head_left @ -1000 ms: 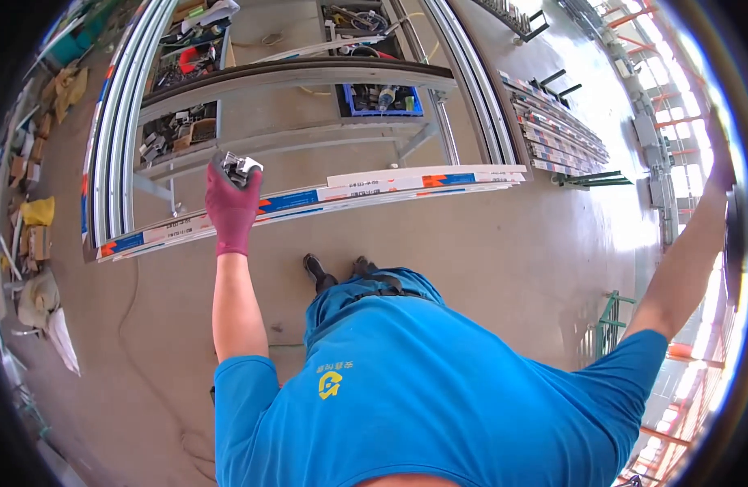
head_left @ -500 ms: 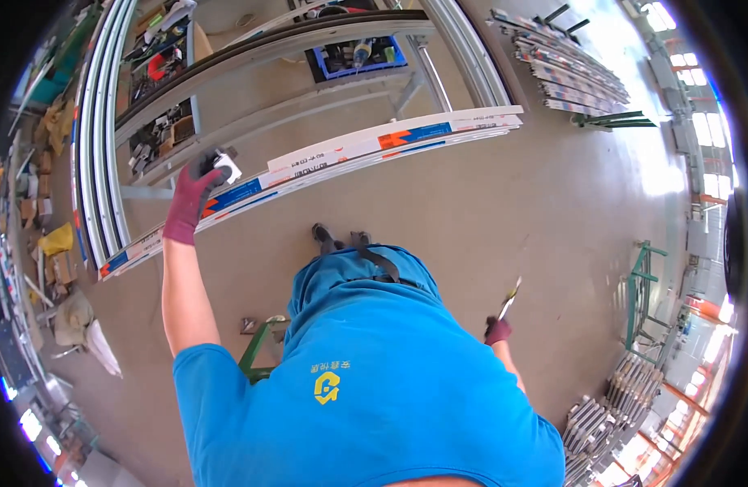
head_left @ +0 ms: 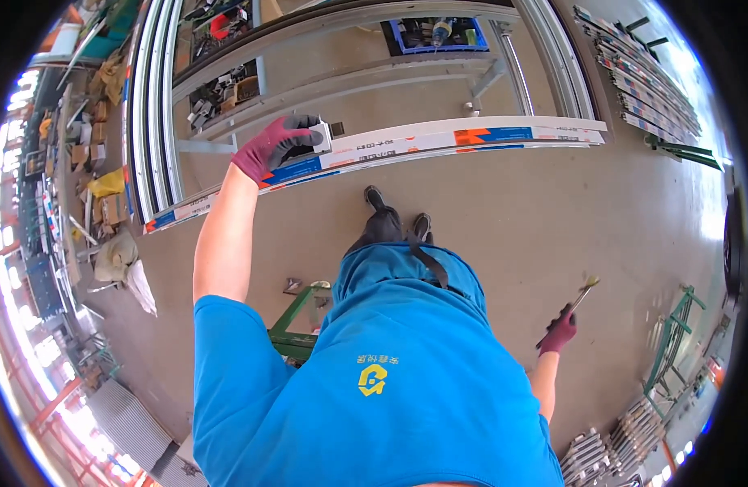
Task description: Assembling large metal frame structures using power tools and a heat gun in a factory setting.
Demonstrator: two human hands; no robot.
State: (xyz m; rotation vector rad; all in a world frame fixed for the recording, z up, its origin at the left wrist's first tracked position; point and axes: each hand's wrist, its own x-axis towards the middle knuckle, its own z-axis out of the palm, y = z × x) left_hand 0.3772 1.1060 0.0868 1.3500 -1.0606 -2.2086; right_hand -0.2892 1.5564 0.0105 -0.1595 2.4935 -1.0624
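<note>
My left hand, in a maroon glove with dark grey fingers, pinches a small silver metal corner piece. It is held at the near rail of a large metal frame. That rail is an aluminium profile wrapped in white, blue and orange film. Whether the piece touches the rail I cannot tell. Out to the right and low, away from the frame, my right hand wears the same kind of glove. Its fingers wrap round the dark grip of a hammer, whose shaft points up and away; its yellowish head is small and blurred.
Silver profiles form the frame's left side. Beyond the near rail sits a blue crate of tools. Wrapped profiles lie on a rack at far right. A green stand is by my left leg, another green rack at right.
My left hand has moved right along the near rail with the corner piece. My right hand has lifted the hammer slightly outward. The view has shifted, so the frame sits farther right.
</note>
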